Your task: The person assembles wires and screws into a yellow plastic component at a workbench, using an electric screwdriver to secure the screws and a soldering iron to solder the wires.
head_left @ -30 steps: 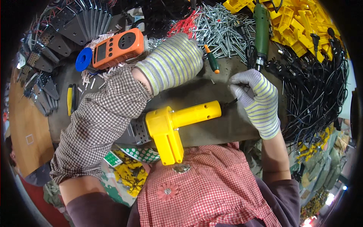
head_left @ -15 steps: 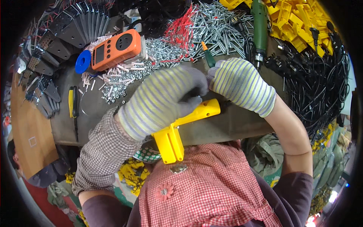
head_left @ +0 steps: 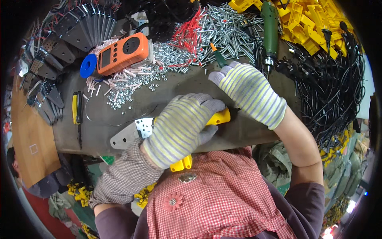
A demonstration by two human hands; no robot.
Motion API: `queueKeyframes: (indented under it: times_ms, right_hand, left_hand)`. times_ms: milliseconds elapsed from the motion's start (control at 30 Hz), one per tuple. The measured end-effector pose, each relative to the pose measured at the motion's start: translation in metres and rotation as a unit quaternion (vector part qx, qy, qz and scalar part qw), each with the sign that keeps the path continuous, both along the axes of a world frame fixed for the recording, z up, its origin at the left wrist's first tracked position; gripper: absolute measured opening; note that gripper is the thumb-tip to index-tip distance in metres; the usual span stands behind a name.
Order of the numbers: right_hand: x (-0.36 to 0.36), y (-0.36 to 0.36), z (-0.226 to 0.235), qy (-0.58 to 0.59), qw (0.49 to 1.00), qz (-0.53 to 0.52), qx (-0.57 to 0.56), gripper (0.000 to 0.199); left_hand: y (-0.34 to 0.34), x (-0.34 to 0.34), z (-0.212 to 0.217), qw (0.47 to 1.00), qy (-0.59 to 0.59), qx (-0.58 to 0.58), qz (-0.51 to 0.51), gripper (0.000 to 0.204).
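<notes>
Clasping a yellow plastic housing [head_left: 219, 116] by its middle with left grip [head_left: 179, 129] near the front edge of the surface [head_left: 238, 137], apparently to stop it from rolling; leaving its round end exposed right of the fingers and its forked base jutting past the edge, toward a checked apron [head_left: 215, 191]. Showing a grey metal bracket [head_left: 124, 136] left of the same grip, partly under the sleeve [head_left: 123, 175]. Poising right grip [head_left: 252, 93], bent-fingered, beside a green tool [head_left: 219, 58] with an orange end, with no telling touch from firm hold. Working with metal fasteners [head_left: 234, 38] heaped beyond, likely for easy reach.
</notes>
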State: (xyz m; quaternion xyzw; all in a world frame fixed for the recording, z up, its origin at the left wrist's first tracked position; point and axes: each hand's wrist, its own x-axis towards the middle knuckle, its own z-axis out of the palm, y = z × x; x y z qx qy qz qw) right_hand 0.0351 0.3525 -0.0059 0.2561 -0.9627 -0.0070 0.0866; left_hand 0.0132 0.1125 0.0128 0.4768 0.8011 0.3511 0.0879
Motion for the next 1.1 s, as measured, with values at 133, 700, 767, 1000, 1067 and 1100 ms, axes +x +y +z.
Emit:
queueKeyframes:
  times_ms: [133, 700, 767, 1000, 1067, 1100]
  right_hand:
    - [0.004, -0.003, -0.002, -0.022, 0.998, -0.060, 0.028, 0.028]
    - [0.070, -0.037, 0.027, -0.079, 0.903, -0.071, -0.417, 0.049]
    - [0.063, -0.038, 0.024, -0.027, 0.940, -0.016, -0.339, 0.050]
    - [0.070, -0.036, 0.024, -0.003, 0.968, 0.035, -0.247, 0.050]
    - [0.069, -0.036, 0.023, -0.016, 0.974, 0.006, -0.228, 0.050]
    - [0.069, -0.035, 0.018, -0.017, 0.974, 0.004, -0.227, 0.050]
  left_hand:
    - [-0.003, 0.005, -0.005, 0.998, 0.057, 0.005, 0.026, 0.044]
    - [-0.004, 0.002, -0.001, 0.992, 0.051, -0.110, 0.045, 0.050]
    - [-0.004, 0.006, -0.003, 0.993, 0.053, -0.094, 0.057, 0.053]
    - [-0.008, 0.003, -0.007, 0.997, 0.035, -0.044, 0.045, 0.053]
    - [-0.005, 0.000, -0.002, 0.995, 0.025, -0.086, 0.040, 0.054]
    - [-0.003, -0.001, 0.001, 0.991, 0.016, -0.126, 0.035, 0.055]
